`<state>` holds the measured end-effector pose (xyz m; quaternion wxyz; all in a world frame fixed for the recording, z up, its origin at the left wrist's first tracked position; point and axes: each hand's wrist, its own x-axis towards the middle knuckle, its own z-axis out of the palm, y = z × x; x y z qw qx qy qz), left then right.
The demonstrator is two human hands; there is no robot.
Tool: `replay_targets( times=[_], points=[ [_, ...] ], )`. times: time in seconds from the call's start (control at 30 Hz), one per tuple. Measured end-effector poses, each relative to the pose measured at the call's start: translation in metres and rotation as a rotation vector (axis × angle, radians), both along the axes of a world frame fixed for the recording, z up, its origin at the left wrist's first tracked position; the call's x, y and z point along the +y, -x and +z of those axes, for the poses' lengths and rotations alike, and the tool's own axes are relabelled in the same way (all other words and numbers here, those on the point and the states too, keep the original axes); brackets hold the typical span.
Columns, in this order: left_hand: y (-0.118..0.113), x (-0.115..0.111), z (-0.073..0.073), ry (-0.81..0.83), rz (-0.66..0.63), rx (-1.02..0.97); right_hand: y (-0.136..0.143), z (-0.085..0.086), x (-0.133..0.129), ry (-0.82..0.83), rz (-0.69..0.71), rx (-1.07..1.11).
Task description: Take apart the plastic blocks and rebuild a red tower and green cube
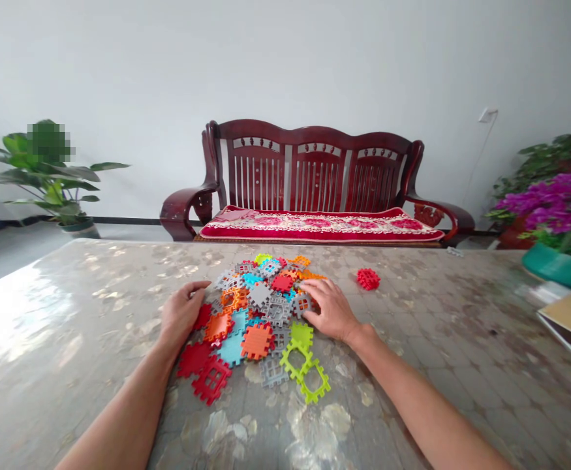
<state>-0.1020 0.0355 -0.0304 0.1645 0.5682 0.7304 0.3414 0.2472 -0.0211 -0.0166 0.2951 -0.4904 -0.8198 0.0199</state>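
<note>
At the heap's right side: your right hand (pixel 331 310) reaches over the edge of the pieces, palm down, thumb and fingers apart. A grey plastic window square (pixel 303 305) lies by your fingertips; whether you press on it, you cannot be told from here.

At the heap's left side: your left hand (pixel 182 313) is curled inward, near a plain red piece (pixel 201 316). Its fingertips are partly hidden, so whether they meet or pinch anything is unclear. Flanking the pile from both sides probably keeps loose pieces from spreading.

Heap: jigsaw-edged plastic tiles in grey, orange, red, light blue and lime green (pixel 260 295), overlapping at the middle of the shiny patterned table (pixel 387 405), its back nearing the far edge.

Near fringe: the tiles thin out towards you. A red window square (pixel 211 380) is at the left, an orange ribbed square (pixel 257 341) between, and a solid lime-green tile (pixel 301 334) with open frames at the right, lying mostly flat.

Off to the right: a small red toothed plastic block (pixel 368 279) sits apart, perhaps so it stays unmixed.

Table's far right corner: magenta flowers (pixel 569 202) in a teal pot (pixel 559 267).

Beyond the far edge: a dark red wooden bench (pixel 269 140) with a red floral cushion (pixel 319 224).
</note>
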Motion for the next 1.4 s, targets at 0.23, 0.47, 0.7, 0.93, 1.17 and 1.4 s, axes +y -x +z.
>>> replay_targets(
  times=[0.23,0.47,0.7,0.93,1.17,1.4],
  points=[
    [0.001,0.0,-0.001,-0.022,-0.018,-0.012,-0.006,0.0,0.001,0.009,-0.107,0.059],
    [0.001,0.001,-0.002,-0.004,-0.011,-0.044,-0.029,-0.009,0.011,0.095,-0.258,0.438],
    [0.0,0.001,-0.002,-0.011,-0.006,-0.062,-0.032,0.001,0.005,-0.109,-0.319,0.082],
    [0.001,0.0,-0.003,-0.007,-0.007,-0.077,-0.004,0.005,-0.006,-0.086,-0.105,-0.166],
    [0.0,0.0,-0.002,-0.008,-0.007,-0.071,0.001,-0.002,-0.003,-0.078,-0.099,-0.214],
    [0.0,-0.001,-0.001,0.003,0.001,-0.074,-0.004,0.0,-0.006,-0.095,-0.046,-0.234]
  ],
)
